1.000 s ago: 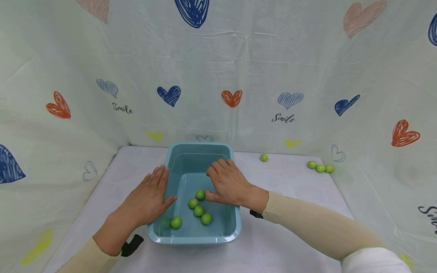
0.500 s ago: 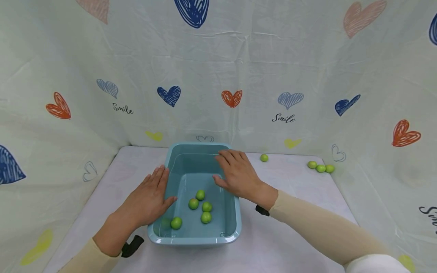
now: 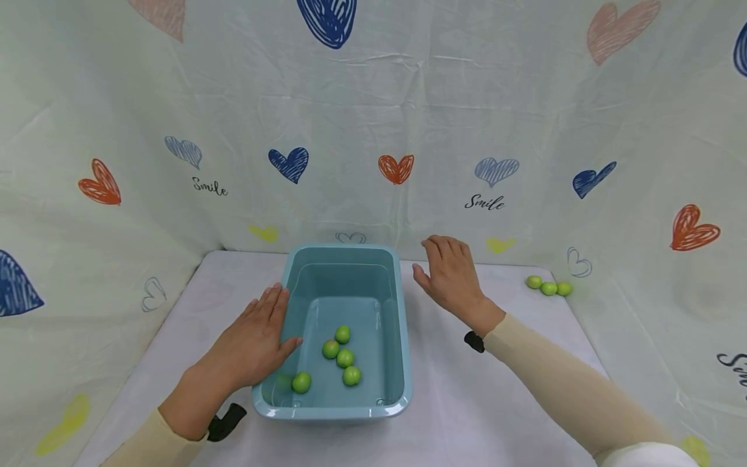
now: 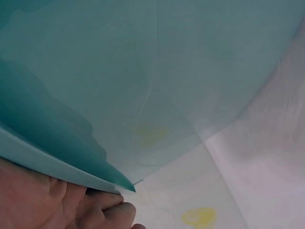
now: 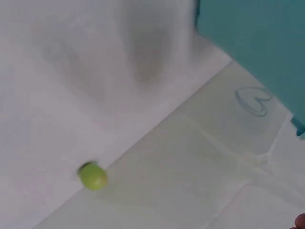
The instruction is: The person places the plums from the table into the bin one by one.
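A light blue plastic basin (image 3: pixel 331 412) holds several small round green fruits (image 3: pixel 345 357), loosely grouped in its near half. On the basin's left rim rests my left hand (image 3: pixel 251 344), fingers extended along the edge and thumb over the inside; the left wrist view has these fingers (image 4: pixel 107 214) against the rim. My right hand (image 3: pixel 452 282) is in the air to the right of the basin, near the table's back edge, fingers loosely bent and holding nothing. One green fruit (image 5: pixel 93 176) lies on the table in the right wrist view; the right hand hides it in the head view.
A few more green fruits (image 3: pixel 548 288) lie in a row at the table's back right corner. The white-covered table (image 3: pixel 467 402) is enclosed behind and at the sides by a pale curtain (image 3: pixel 350 104) printed with hearts.
My right hand has left the inside of the basin and moved right and back over the table. One fruit in the basin has rolled about slightly. The left hand has stayed put.
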Motion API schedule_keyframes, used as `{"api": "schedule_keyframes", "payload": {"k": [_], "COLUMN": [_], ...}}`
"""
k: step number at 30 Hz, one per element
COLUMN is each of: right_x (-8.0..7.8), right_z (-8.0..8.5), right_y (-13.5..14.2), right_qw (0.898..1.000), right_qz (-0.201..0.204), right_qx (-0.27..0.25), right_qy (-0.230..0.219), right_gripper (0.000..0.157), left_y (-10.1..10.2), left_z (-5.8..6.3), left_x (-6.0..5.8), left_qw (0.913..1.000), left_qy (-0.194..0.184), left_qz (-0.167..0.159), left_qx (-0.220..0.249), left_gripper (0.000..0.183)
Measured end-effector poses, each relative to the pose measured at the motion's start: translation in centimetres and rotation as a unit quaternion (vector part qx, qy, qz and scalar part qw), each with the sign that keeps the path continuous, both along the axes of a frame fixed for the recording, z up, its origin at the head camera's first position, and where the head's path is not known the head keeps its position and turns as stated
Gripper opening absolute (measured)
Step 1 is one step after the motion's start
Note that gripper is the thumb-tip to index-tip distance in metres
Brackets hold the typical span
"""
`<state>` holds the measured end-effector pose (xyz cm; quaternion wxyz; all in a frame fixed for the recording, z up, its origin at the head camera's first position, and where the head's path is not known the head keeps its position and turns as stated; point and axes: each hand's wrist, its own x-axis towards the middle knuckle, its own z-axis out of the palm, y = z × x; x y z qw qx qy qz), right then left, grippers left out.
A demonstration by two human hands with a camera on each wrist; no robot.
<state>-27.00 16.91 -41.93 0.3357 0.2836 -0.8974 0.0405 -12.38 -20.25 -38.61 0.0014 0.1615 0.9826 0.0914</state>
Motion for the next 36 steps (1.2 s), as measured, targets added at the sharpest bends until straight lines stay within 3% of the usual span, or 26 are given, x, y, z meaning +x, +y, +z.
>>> {"api": "schedule_keyframes", "payload": {"k": [7,18,30,36], "right_x": [-2.5,-5.3,-6.9,-7.6], "right_z": [-2.2,-5.1,-7.4,-8.5], "right_y": [3.6,8.3,9.7,9.8], "right_qw": [0.999,0.986,0.974,0.97], "right_qz": [-0.047,-0.132,-0.12,-0.115], "right_qx": [0.0,0.026,0.092,0.114], "right_qy": [-0.007,-0.095,-0.17,-0.179], "right_gripper": [0.048,0.044,0.041,0.041], "left_y": [-0.2,-0.2,-0.1,0.1], "left_z": [-0.1,0.1,0.0,0.1], "left_x": [0.0,0.2,0.3,0.2], "left_qw": [1.0,0.9999,0.9999,0.9999], "left_qy": [-0.002,-0.011,-0.01,-0.012], "left_qz": [0.005,0.008,0.008,0.008], "left_qx": [0.002,0.0,0.001,-0.001], "left_gripper": [0.087,0.087,0.086,0.087]}}
